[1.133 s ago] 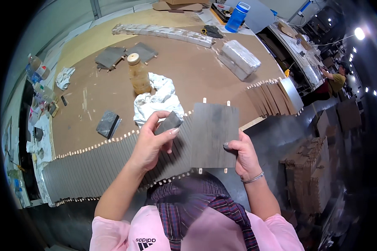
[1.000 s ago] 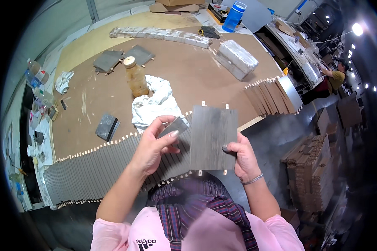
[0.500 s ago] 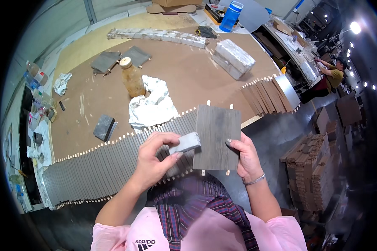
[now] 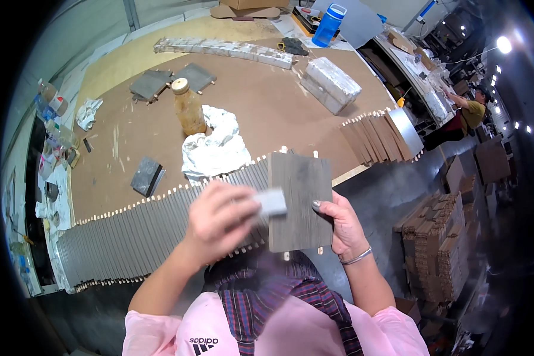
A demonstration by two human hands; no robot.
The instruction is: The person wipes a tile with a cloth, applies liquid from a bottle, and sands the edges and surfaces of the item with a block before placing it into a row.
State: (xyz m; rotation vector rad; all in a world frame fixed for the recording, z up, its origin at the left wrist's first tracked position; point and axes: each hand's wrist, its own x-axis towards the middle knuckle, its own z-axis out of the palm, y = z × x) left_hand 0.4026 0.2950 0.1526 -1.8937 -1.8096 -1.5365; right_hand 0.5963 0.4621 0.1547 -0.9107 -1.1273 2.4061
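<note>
My right hand grips a grey-brown wood-grain panel by its right edge, thumb on the face. Short pale dowel pegs stick out of the panel's top and bottom ends. In my left hand, blurred by motion, is a light grey sanding block, its end against the panel's left edge. Below and to the left, a long row of similar grey panels leans along the table's near edge, pegs showing on both sides.
Brown panels lean at the table's right end. A jar stands by a white rag; a dark block lies left. Farther back are a wrapped block and a blue bottle. Stacked boards stand right; a person works beyond.
The panel has shifted slightly left and turned, so its left edge shows more. My left hand has swung the block against that edge and is blurred.
</note>
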